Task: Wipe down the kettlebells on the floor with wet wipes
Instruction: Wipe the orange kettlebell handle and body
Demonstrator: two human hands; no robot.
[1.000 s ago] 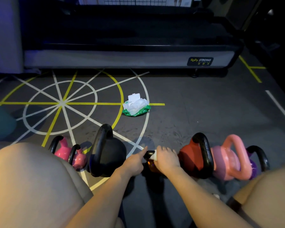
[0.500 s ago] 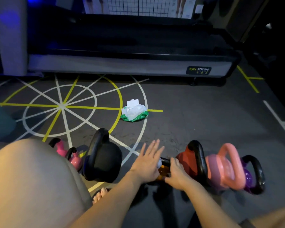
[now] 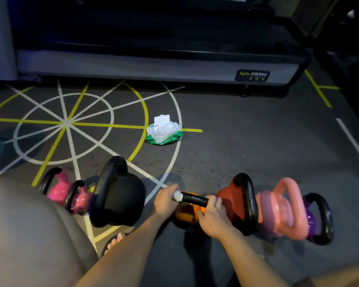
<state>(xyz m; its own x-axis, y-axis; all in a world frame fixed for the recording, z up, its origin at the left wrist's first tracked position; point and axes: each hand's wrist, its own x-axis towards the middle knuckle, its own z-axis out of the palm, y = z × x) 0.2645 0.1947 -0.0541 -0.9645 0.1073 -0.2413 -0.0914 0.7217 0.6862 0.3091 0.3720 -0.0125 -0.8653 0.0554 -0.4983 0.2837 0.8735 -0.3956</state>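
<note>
A row of kettlebells stands on the grey gym floor. The orange kettlebell point(image 3: 186, 214) with a black handle is in the middle. My left hand point(image 3: 165, 200) grips a white wet wipe point(image 3: 177, 196) wrapped round the left end of that handle. My right hand point(image 3: 212, 216) curls round the handle's right end. To the left stand a large black kettlebell point(image 3: 120, 195) and two small pink kettlebells point(image 3: 59, 189). To the right stand a red kettlebell point(image 3: 229, 201), a pale pink kettlebell point(image 3: 278, 210) and a purple kettlebell point(image 3: 311, 220).
An open green pack of wet wipes point(image 3: 164, 132) lies on the floor beyond the row, by the white and yellow floor lines. A treadmill base point(image 3: 153, 65) runs across the back. My knees fill the lower corners, and a sandalled foot point(image 3: 114, 241) shows below the black kettlebell.
My left hand went from pointing, to spread open over the handle, to gripping the wipe on the handle's left end. My right hand slid right along the handle.
</note>
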